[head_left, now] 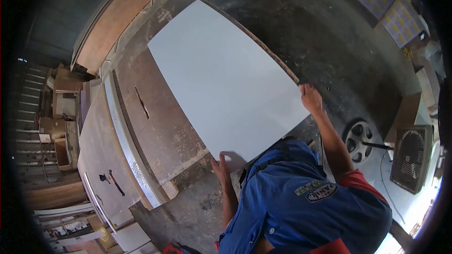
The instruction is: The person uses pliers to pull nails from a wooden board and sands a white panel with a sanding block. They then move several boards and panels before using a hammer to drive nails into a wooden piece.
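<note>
A large white board [230, 75] lies flat on the worktable [155, 146], its near end reaching towards my body. My left hand [221, 167] grips the near left corner, the thumb on top and the other fingers partly hidden by the edge. At the near right corner, my right hand [310, 98] is closed over the board's edge. Both hands hold this one board.
A metal guide rail [125, 136] runs along the table left of the board. Beyond it lies a hammer-like tool [113, 183]. A brown wood panel [115, 28] leans at the back left. A fan [411, 159] and a wheel-shaped base [359, 138] stand right.
</note>
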{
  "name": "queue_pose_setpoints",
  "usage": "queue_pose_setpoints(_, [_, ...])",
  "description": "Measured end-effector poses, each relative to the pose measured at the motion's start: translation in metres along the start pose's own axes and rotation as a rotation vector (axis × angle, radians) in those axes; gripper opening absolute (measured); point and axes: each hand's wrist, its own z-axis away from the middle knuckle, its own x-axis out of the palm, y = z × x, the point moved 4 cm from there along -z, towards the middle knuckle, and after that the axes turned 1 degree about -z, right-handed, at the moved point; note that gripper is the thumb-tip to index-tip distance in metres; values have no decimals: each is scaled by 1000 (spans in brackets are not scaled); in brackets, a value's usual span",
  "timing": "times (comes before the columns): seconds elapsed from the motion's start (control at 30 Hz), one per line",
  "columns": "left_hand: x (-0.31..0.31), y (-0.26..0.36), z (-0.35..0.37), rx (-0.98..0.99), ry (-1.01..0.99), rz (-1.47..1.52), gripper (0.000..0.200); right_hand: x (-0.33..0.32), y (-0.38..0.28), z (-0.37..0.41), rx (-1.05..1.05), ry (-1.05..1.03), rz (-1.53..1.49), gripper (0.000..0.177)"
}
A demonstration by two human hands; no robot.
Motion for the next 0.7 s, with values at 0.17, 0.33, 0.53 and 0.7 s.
queue_pose_setpoints(0.17, [6,-6,4,-74,6,-407,65,33,18,-2,129,-193,-81,52])
queue_pose_setpoints(0.33, [6,18,8,-46,188,-271,68,44,24,-8,124,-182,-111,58])
queue_pose_setpoints(0.53, [5,37,15,-77,156,-151,69,43,21,-5,155,-235,-179,61])
queue_pose_setpoints(0.7, [-6,28,7,-79,105,-155,65,40,23,21,183,-231,-150,65])
